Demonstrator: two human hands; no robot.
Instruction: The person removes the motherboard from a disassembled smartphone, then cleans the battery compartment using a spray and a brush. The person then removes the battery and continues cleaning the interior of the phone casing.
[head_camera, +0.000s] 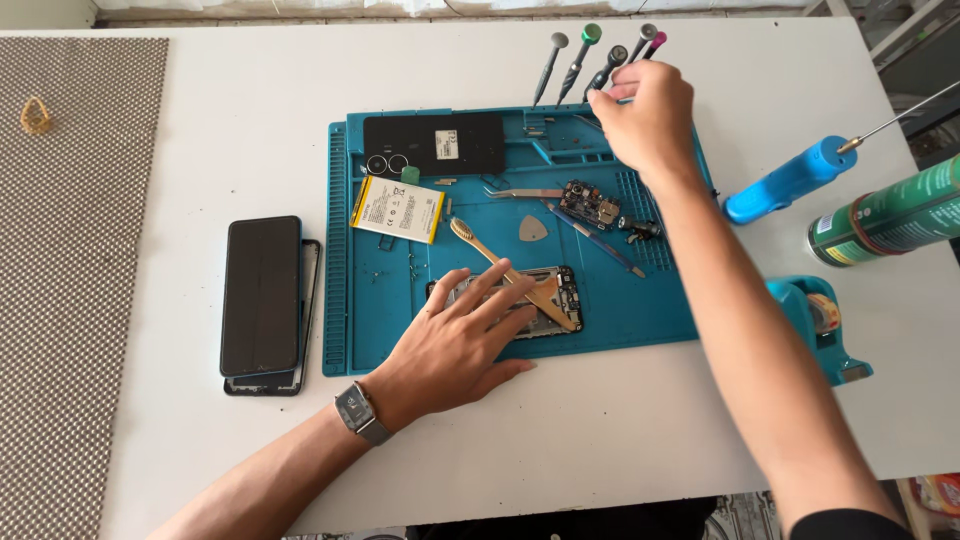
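Note:
My left hand (462, 340) lies flat with fingers spread on an opened phone frame (555, 290) near the front of a blue repair mat (345, 300). A wooden toothbrush (505, 270) lies across that frame, by my fingertips. My right hand (645, 120) reaches to the mat's back edge, fingers closed around a screwdriver (610, 68) in a row of several upright screwdrivers (575, 60). On the mat also lie a black back cover (435, 143), a yellow-edged battery (398, 208), a small circuit board (590, 203), tweezers (525, 193) and a grey pick (533, 229).
A dark phone (260, 295) rests on another frame left of the mat. To the right stand a blue tool (785, 180), a green spray can (890, 215) and a teal tape dispenser (825, 320). A grey textured mat (70, 250) covers the table's left side.

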